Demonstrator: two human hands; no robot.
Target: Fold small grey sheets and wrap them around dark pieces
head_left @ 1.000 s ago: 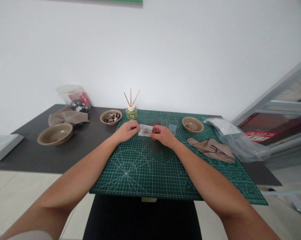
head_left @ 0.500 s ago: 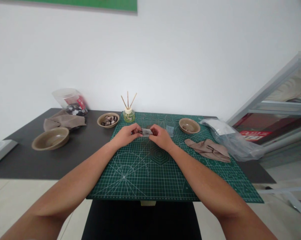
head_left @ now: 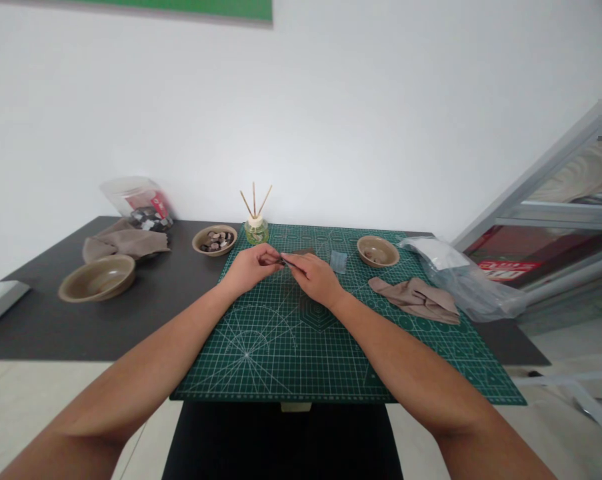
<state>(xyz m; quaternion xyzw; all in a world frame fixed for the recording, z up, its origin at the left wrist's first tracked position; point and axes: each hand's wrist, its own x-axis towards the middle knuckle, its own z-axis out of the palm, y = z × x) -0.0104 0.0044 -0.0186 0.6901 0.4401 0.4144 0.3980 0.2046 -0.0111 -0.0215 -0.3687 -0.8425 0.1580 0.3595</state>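
Observation:
Over the green cutting mat (head_left: 281,360), my left hand (head_left: 252,270) and my right hand (head_left: 317,279) meet, fingertips pinched together. Between them is a small clear plastic bag (head_left: 287,262), turned nearly edge-on and mostly covered by my fingers; something dark shows at its left end. Just beyond my right hand lies a flat bluish clear packet (head_left: 338,262). A brown patch (head_left: 305,252) on the mat shows behind my right fingers; its kind is unclear.
Bowl of dark and pale stones (head_left: 215,241), reed diffuser (head_left: 257,230), tan bowl with a few small pieces (head_left: 378,251), brown cloth (head_left: 415,299) and large plastic bag (head_left: 461,280) surround the mat. Farther left are another bowl (head_left: 97,279), a cloth (head_left: 125,241) and a clear jar (head_left: 138,203).
The small plastic bag has turned from flat-facing to nearly edge-on. My right hand has moved slightly left, its fingers now stretched over the bag toward my left fingertips.

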